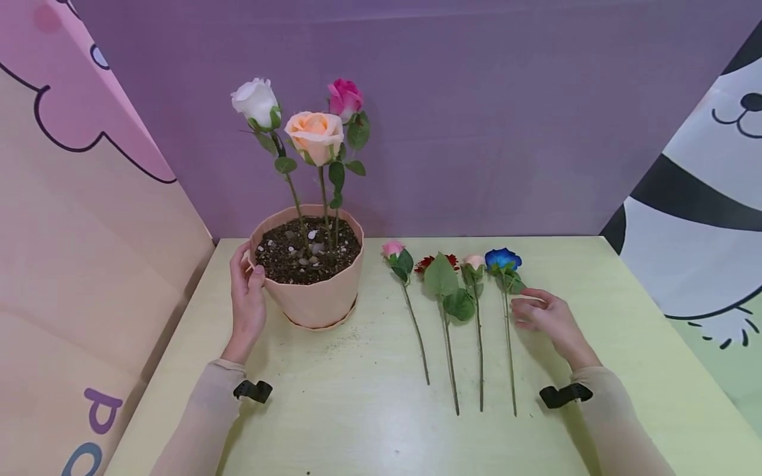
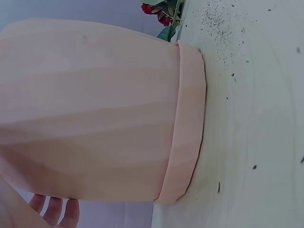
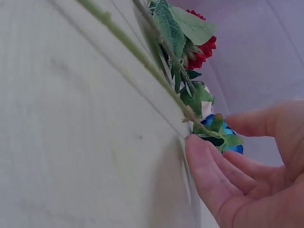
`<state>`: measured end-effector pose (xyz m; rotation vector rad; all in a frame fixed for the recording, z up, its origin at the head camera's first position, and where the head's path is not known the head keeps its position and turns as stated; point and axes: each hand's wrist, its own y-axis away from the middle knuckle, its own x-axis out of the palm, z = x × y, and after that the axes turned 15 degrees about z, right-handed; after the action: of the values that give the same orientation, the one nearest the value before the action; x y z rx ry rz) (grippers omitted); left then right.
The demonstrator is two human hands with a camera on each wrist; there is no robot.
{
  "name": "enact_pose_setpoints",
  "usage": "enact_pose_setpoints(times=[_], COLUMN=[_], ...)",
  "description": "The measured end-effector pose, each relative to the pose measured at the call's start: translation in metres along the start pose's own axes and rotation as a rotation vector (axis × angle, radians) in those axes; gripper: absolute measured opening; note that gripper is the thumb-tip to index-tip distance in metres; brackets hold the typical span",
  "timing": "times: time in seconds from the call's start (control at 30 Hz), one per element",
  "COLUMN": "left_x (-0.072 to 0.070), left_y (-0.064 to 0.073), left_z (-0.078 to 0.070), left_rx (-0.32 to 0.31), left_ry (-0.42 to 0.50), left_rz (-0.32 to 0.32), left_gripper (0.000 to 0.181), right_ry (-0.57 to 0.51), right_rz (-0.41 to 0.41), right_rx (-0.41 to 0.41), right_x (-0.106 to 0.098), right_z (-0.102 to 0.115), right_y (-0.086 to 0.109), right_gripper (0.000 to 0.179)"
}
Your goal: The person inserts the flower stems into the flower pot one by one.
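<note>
Left hand (image 1: 249,301) rests against the side of the peach pot (image 1: 309,291), thumb at the rim, fingers loosely bent round the wall, grip wide; pot stands on the yellow-green table (image 1: 595,370), soil in it, with white rose (image 1: 256,100), peach rose (image 1: 315,135) and magenta rose (image 1: 344,98) upright; right hand (image 1: 544,316) lies just beside the blue rose (image 1: 503,260), fingers relaxed, fingertips (image 3: 199,149) at its leaves, holding nothing; pink bud (image 1: 393,249), red flower (image 1: 430,263), pale bud (image 1: 475,262) lie in a row to the left.
</note>
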<state>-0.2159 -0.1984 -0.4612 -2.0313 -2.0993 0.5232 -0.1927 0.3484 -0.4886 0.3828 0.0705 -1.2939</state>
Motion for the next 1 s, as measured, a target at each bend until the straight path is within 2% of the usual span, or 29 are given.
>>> enact_pose_setpoints(times=[0.1,0.27,0.53,0.8,1.0], left_x=[-0.0005,-0.0008,0.0017,0.0020,0.0028], left_y=[0.0005,-0.0013,-0.0016,-0.0010,-0.0016], left_z=[-0.0001,0.0000,0.0018,0.0029,0.0019], left_rx=[0.002,0.008,-0.036,-0.002,0.000], left_ry=[0.013,0.026,-0.001,0.013,0.004], left_rz=[-0.011,-0.016,-0.019,-0.021,-0.020], left_gripper=[0.054,0.054,0.054,0.055,0.055], right_ry=[0.028,0.013,-0.013,0.000,0.034], right_rz=[0.037,0.078,0.092,0.092,0.078], right_rx=[0.028,0.056,0.061,0.074,0.084], right_x=[0.0024,0.0043,0.0030,0.0041,0.0032], right_z=[-0.0017,-0.0020,-0.0052,-0.0074,-0.0028], right_y=[-0.0024,-0.0049,-0.0021,-0.0099,-0.0080], right_gripper=[0.064,0.069,0.067,0.066,0.065])
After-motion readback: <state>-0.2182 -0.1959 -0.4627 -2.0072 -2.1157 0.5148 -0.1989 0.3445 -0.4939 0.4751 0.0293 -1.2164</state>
